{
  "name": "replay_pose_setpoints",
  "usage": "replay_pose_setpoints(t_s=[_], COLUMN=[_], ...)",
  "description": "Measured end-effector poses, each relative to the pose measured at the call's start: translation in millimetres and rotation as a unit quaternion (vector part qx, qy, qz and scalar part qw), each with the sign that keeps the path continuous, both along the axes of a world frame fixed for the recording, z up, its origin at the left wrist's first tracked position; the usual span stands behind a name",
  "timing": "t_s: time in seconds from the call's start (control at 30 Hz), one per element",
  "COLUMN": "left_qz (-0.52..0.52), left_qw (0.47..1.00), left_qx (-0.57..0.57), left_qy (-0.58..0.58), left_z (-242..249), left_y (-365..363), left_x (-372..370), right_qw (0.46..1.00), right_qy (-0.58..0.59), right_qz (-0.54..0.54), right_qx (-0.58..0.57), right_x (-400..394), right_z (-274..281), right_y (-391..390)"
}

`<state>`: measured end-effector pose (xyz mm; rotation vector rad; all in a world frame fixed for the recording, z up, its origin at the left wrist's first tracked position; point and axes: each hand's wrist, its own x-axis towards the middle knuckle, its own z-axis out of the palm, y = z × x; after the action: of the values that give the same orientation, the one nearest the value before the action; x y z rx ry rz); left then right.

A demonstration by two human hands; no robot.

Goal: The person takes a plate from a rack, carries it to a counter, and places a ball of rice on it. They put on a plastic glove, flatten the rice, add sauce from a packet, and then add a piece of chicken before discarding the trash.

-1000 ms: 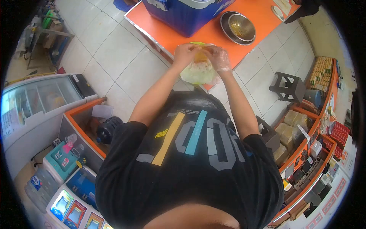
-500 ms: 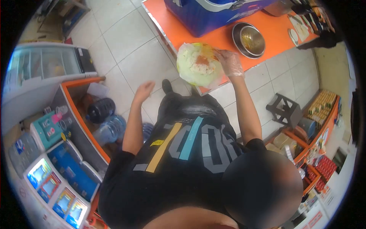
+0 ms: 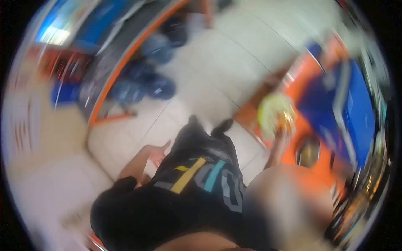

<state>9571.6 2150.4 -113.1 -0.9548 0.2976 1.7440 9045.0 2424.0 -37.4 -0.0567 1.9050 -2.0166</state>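
Note:
My left hand (image 3: 155, 154) hangs beside my left hip over the floor, thumb stretched out, with nothing visible in it. My right hand (image 3: 283, 136) reaches to a pale green, round wrapper-like sheet (image 3: 268, 112) at the near edge of the orange table. At the fingers shows an orange-yellow patch (image 3: 286, 121), too blurred to name. The right fingers are smeared by motion, so their grip cannot be made out. Right of that hand, a metal bowl (image 3: 309, 151) stands on the table.
A large blue cooler box (image 3: 356, 113) stands on the orange table (image 3: 292, 157). Several large blue water bottles (image 3: 161, 86) lie under an orange-edged counter (image 3: 121, 62) to the left. Pale tiles (image 3: 238, 54) cover the floor. A blurred round patch hides the lower right.
The whole view has swung round and blurred; the table now lies to my right. My left hand has drawn back nearer my hip. My right hand is still at the green sheet.

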Motion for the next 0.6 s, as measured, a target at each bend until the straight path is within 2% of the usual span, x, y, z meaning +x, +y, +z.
replay_pose_setpoints(t_s=[0.03,0.07,0.13,0.23,0.3,0.43,0.47,0.53,0.6], left_qz=[0.035,0.030,0.038,0.199,0.278,0.357,0.401,0.546,0.676], left_qw=[0.998,0.989,0.972,0.969,0.954,0.893,0.862,0.790,0.670], left_qx=[0.020,-0.053,-0.135,-0.115,-0.108,-0.268,-0.307,-0.280,-0.305], left_qy=[0.038,0.132,0.189,0.087,0.033,-0.063,-0.051,-0.002,0.010], left_z=[1,19,45,49,49,72,96,80,120], left_y=[21,47,72,116,149,214,216,241,233], left_x=[27,31,49,127,186,298,323,387,434], right_qw=[0.999,0.995,0.974,0.918,0.884,0.784,0.762,0.720,0.684], right_qy=[-0.017,-0.041,-0.101,-0.187,-0.181,-0.177,-0.184,-0.174,-0.182], right_qz=[0.036,0.087,0.195,0.346,0.431,0.590,0.615,0.662,0.696], right_qx=[0.007,-0.021,-0.051,-0.061,-0.002,0.077,0.088,0.112,0.122], right_x=[16,36,84,175,256,435,480,565,640], right_z=[5,18,26,10,7,-7,-6,-10,-12], right_y=[-22,-49,-107,-184,-232,-304,-318,-344,-361])
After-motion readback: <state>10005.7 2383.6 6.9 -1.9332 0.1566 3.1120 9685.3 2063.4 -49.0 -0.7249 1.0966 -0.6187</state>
